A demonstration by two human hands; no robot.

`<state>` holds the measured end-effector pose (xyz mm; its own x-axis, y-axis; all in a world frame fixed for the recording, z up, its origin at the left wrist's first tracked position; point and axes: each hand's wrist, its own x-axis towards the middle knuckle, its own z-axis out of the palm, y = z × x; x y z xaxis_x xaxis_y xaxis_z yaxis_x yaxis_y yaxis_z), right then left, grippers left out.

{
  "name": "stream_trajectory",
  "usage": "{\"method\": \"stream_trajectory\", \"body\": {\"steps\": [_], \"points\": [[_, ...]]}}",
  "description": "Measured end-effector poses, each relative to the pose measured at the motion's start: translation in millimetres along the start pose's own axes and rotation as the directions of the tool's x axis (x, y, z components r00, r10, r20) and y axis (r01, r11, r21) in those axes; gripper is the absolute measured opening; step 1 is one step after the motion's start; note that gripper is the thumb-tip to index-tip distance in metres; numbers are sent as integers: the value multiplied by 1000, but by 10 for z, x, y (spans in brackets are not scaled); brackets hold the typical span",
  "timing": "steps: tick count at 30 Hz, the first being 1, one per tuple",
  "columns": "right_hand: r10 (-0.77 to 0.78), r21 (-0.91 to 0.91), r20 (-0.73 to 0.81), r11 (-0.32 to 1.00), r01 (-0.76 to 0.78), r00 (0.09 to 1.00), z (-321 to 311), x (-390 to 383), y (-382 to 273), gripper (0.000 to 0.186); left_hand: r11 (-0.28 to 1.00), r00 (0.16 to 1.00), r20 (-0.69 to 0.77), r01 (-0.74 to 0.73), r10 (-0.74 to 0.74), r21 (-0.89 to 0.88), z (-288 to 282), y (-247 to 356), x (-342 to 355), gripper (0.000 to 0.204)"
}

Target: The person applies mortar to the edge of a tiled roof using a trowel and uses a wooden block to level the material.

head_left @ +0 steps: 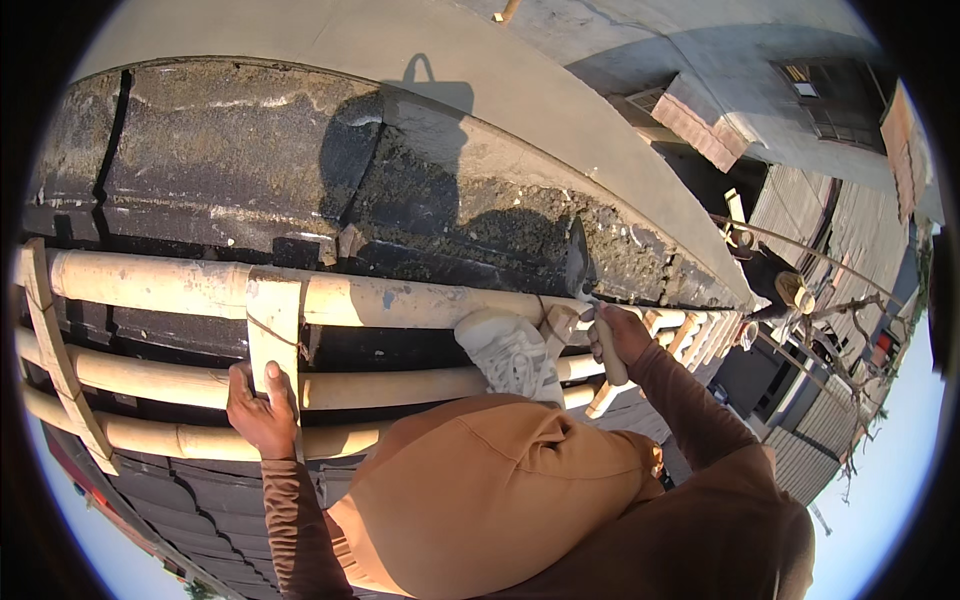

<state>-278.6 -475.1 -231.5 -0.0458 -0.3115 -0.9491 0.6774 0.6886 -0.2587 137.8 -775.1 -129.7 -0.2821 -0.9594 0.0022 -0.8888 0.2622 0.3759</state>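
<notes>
My left hand (265, 405) grips the lower end of a pale wooden crosspiece (273, 320) tied over the bamboo poles (150, 288) of a scaffold. My right hand (625, 340) is closed round the pale handle of a metal trowel (578, 265), whose blade points up over rough, crumbly mortar (540, 210) on the dark tiled roof edge. My white sneaker (505, 355) rests on the bamboo between my two hands, beside a short wooden block (558, 330).
A smooth grey rendered band (230, 35) runs above the rough strip, with a shadow on it. Dark roof tiles (200, 515) lie below the poles. At right, another person (795, 290) in a straw hat is among poles, near corrugated roofing (855, 235) and a grey building (700, 30).
</notes>
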Motion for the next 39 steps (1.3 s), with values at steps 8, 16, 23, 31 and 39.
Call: {"method": "stream_trajectory", "body": {"steps": [8,16,23,31,39], "points": [[14,-474,565,824,311,825,848,180,-956,45,997,1000,-2,-27,27,69,-13,31,44,46],[-58,-612,537,660,436,841,1001,528,-1022,44,999,999,10,37,-37,37,-10,48,32,52],[94,-708,93,706,-1,991,-216,-275,-741,43,998,1000,3,-4,4,63,-34,16,18,44],[-133,-646,545,564,515,828,717,492,-949,40,998,1000,9,28,-29,59,-10,6,33,50],[32,-921,105,380,85,994,-306,-58,-1195,29,996,999,-42,7,-4,86,-3,10,-2,49]]}}
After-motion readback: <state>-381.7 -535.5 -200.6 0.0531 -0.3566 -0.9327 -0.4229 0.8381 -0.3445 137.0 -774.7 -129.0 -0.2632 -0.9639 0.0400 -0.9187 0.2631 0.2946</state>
